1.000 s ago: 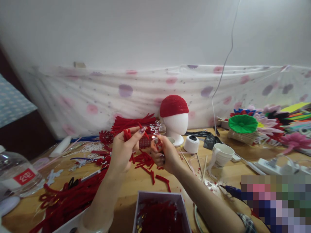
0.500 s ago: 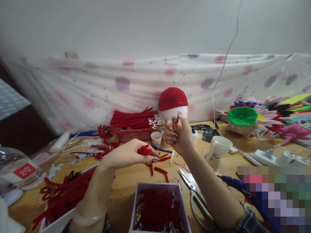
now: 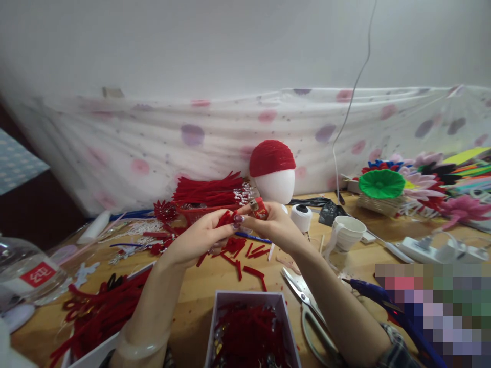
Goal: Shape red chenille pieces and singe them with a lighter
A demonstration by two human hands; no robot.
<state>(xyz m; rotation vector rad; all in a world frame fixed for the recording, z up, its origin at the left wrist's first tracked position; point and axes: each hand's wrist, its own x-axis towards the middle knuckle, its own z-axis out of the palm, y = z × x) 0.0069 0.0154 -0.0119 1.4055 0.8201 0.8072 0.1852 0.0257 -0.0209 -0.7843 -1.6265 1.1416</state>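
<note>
While the left hand gripped red strips, seemingly light, soft, best pinched mid-length, the right hand clasped a lighter.

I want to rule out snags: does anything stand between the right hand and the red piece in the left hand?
Nothing visible does. The fingers of the right hand meet the left hand beside the red piece; the lighter sits in the right hand's grip.
</note>
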